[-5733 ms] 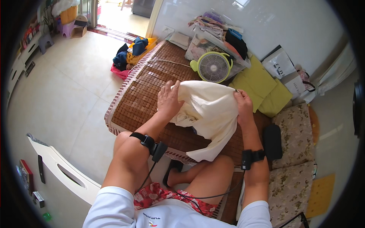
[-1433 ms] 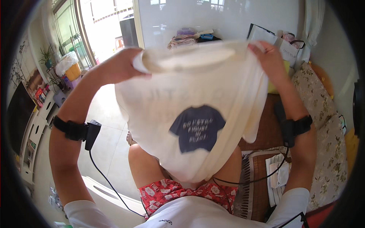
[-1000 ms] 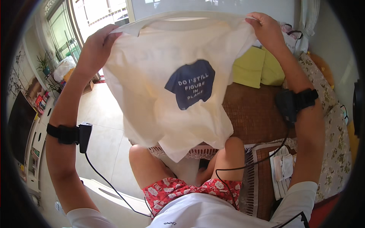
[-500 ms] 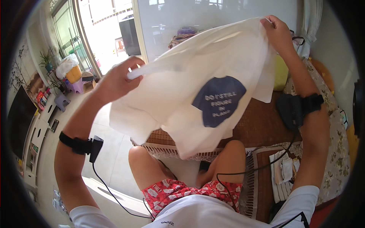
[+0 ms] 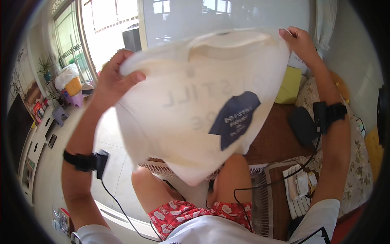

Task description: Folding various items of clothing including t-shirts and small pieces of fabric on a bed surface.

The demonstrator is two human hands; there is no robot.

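A cream T-shirt hangs spread in the air in front of me, above my knees. Its neckline faces up at the far side, and a dark blue shirt-shaped print with pale lettering shows on the cloth. Larger letters show faintly through the fabric, reversed. With its thumb over the edge, my left hand grips the upper left corner. My right hand pinches the upper right corner between thumb and fingers. The lower part of the shirt droops to a point between my thighs.
A brown woven mat with fringe covers the seat ahead. Folded white clothes lie at my right, beside a flowered cover. A yellow-green cushion stands beyond. Black cables run from both forearm straps. A television cabinet stands left.
The shirt has been drawn wider and flatter, its neckline now showing. My left hand has moved left and slightly up; my right hand has come down a little.
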